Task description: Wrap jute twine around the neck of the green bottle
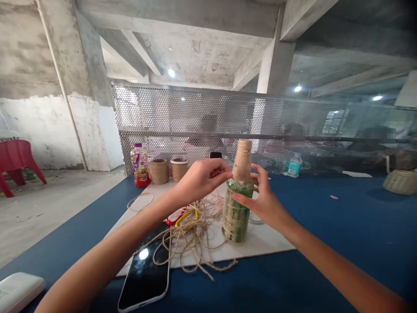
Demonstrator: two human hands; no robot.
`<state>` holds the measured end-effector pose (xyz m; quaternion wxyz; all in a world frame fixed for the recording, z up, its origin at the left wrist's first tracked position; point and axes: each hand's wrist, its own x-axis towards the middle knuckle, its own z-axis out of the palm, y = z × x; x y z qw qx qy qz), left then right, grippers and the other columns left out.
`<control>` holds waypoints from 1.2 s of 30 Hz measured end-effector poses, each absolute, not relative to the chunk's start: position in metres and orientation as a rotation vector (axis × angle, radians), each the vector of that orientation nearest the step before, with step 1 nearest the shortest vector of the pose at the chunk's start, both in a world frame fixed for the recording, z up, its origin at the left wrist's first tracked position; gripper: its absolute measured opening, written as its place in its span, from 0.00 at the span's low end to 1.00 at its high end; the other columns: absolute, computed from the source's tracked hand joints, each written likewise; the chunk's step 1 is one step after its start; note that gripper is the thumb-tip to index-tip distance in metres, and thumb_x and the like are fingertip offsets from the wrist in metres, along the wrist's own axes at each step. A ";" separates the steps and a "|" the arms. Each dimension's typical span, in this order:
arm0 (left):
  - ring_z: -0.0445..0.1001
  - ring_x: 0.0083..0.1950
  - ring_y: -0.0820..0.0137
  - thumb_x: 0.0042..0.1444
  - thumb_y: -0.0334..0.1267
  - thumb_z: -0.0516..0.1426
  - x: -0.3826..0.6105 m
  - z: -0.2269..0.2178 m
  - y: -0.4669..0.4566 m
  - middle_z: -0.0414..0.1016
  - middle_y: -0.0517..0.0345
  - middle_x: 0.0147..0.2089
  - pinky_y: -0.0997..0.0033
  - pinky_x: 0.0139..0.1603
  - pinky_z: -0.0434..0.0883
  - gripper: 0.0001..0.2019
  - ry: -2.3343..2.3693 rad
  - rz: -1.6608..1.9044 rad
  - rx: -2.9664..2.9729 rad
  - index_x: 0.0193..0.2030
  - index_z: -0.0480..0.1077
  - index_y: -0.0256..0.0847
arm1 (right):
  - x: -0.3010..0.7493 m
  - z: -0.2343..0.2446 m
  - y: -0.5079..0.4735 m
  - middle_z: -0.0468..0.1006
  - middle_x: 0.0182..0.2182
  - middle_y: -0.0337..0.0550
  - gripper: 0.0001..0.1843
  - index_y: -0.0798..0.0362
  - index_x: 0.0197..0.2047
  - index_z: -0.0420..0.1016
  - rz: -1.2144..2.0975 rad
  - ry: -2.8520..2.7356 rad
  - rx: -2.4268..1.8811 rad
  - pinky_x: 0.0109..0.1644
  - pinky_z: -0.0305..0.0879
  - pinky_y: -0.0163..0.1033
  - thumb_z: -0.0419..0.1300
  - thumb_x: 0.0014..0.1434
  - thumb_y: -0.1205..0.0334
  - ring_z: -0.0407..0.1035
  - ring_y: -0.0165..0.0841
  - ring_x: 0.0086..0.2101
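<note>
A green glass bottle point(237, 213) stands upright, its neck covered in tightly wound jute twine point(243, 163), with looser strands across its body. Thumb and forefinger of my left hand point(208, 174) are pinched at the left side of the neck base, on the twine; the strand between the fingertips is hard to see. My right hand point(262, 195) holds the bottle from the right, thumb across the front and fingers behind, partly hidden. Loose twine point(195, 239) lies tangled left of the bottle, over scissors with red and yellow handles point(187, 218).
A white board point(270, 243) lies under the bottle on the blue table point(325, 269). A smartphone point(146, 274) lies front left, a white case point(21, 289) at the corner. Behind stand a drink bottle point(140, 167) and two twine-wrapped cups point(159, 171). A perforated metal screen point(169, 113) borders the back.
</note>
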<state>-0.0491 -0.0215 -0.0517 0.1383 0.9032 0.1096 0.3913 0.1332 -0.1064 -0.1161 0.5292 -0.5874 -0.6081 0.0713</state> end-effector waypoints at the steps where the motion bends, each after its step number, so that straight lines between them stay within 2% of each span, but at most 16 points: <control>1: 0.55 0.25 0.78 0.58 0.38 0.56 -0.048 -0.054 -0.020 0.59 0.66 0.22 0.76 0.25 0.54 0.08 0.306 1.135 2.596 0.31 0.69 0.37 | 0.133 -0.117 -0.104 0.62 0.54 0.54 0.46 0.44 0.62 0.40 0.203 -1.451 -1.389 0.56 0.62 0.60 0.65 0.50 0.49 0.64 0.47 0.52; 6: 0.61 0.27 0.78 0.59 0.36 0.54 -0.046 -0.059 -0.019 0.67 0.62 0.28 0.76 0.27 0.60 0.05 0.252 1.114 2.505 0.35 0.68 0.37 | 0.135 -0.115 -0.102 0.64 0.54 0.52 0.41 0.44 0.61 0.44 0.312 -1.462 -1.275 0.56 0.63 0.57 0.64 0.52 0.51 0.65 0.46 0.53; 10: 0.65 0.29 0.77 0.59 0.35 0.55 -0.047 -0.059 -0.025 0.71 0.58 0.31 0.76 0.28 0.63 0.04 0.259 1.107 2.466 0.34 0.66 0.37 | 0.142 -0.107 -0.106 0.64 0.56 0.51 0.37 0.42 0.61 0.45 0.456 -1.570 -1.226 0.56 0.64 0.56 0.62 0.55 0.51 0.66 0.45 0.54; 13: 0.69 0.33 0.76 0.58 0.35 0.55 -0.048 -0.059 -0.029 0.73 0.55 0.36 0.75 0.31 0.66 0.04 0.225 1.058 2.449 0.34 0.65 0.37 | 0.148 -0.100 -0.109 0.63 0.59 0.52 0.43 0.42 0.64 0.42 0.411 -1.691 -1.344 0.58 0.60 0.58 0.63 0.52 0.48 0.60 0.48 0.58; 15: 0.70 0.35 0.75 0.58 0.34 0.55 -0.048 -0.059 -0.029 0.73 0.54 0.37 0.75 0.33 0.68 0.04 0.211 1.041 2.456 0.33 0.64 0.37 | 0.153 -0.095 -0.110 0.61 0.60 0.53 0.46 0.43 0.64 0.43 0.234 -1.719 -1.434 0.59 0.57 0.60 0.64 0.50 0.46 0.56 0.50 0.60; 17: 0.71 0.36 0.75 0.57 0.32 0.55 -0.048 -0.060 -0.030 0.73 0.54 0.37 0.75 0.34 0.69 0.04 0.199 1.032 2.454 0.32 0.64 0.37 | 0.157 -0.089 -0.113 0.63 0.57 0.54 0.39 0.46 0.61 0.50 -0.076 -1.657 -1.397 0.56 0.59 0.58 0.63 0.52 0.47 0.59 0.48 0.58; 20: 0.72 0.36 0.74 0.58 0.31 0.55 -0.048 -0.061 -0.032 0.73 0.54 0.37 0.73 0.35 0.70 0.03 0.173 1.040 2.424 0.33 0.64 0.37 | 0.157 -0.075 -0.122 0.69 0.47 0.50 0.19 0.50 0.51 0.62 -0.572 -1.718 -1.168 0.51 0.62 0.50 0.59 0.58 0.56 0.65 0.42 0.49; 24: 0.72 0.36 0.74 0.57 0.30 0.55 -0.048 -0.061 -0.036 0.73 0.55 0.37 0.74 0.34 0.70 0.03 0.116 1.105 2.414 0.33 0.64 0.38 | 0.150 -0.054 -0.127 0.76 0.35 0.42 0.04 0.49 0.41 0.69 -0.891 -2.098 -1.061 0.43 0.57 0.45 0.55 0.63 0.61 0.68 0.37 0.38; 27: 0.72 0.35 0.75 0.57 0.30 0.55 -0.049 -0.059 -0.037 0.74 0.55 0.37 0.75 0.32 0.69 0.04 0.112 1.167 2.427 0.32 0.63 0.38 | 0.146 -0.047 -0.123 0.76 0.30 0.39 0.08 0.50 0.34 0.70 -1.018 -2.128 -1.013 0.39 0.54 0.45 0.53 0.65 0.64 0.67 0.34 0.34; 30: 0.66 0.27 0.78 0.57 0.32 0.56 -0.050 -0.057 -0.037 0.72 0.59 0.30 0.77 0.25 0.64 0.04 0.260 1.252 2.539 0.32 0.65 0.39 | 0.148 -0.049 -0.117 0.75 0.27 0.38 0.09 0.50 0.32 0.69 -1.007 -2.119 -0.993 0.40 0.53 0.45 0.53 0.64 0.68 0.66 0.33 0.33; 33: 0.60 0.23 0.80 0.58 0.34 0.57 -0.050 -0.057 -0.039 0.69 0.64 0.26 0.78 0.24 0.61 0.02 0.416 1.377 2.750 0.38 0.69 0.39 | 0.153 -0.053 -0.114 0.73 0.26 0.38 0.09 0.50 0.31 0.68 -0.926 -2.071 -1.012 0.38 0.53 0.44 0.53 0.64 0.68 0.64 0.32 0.31; 36: 0.63 0.23 0.81 0.60 0.36 0.56 -0.048 -0.059 -0.042 0.73 0.64 0.28 0.78 0.25 0.62 0.06 0.384 1.373 2.915 0.43 0.72 0.41 | 0.156 -0.054 -0.115 0.73 0.25 0.37 0.09 0.50 0.31 0.68 -0.812 -2.081 -1.021 0.38 0.54 0.44 0.54 0.64 0.66 0.63 0.32 0.29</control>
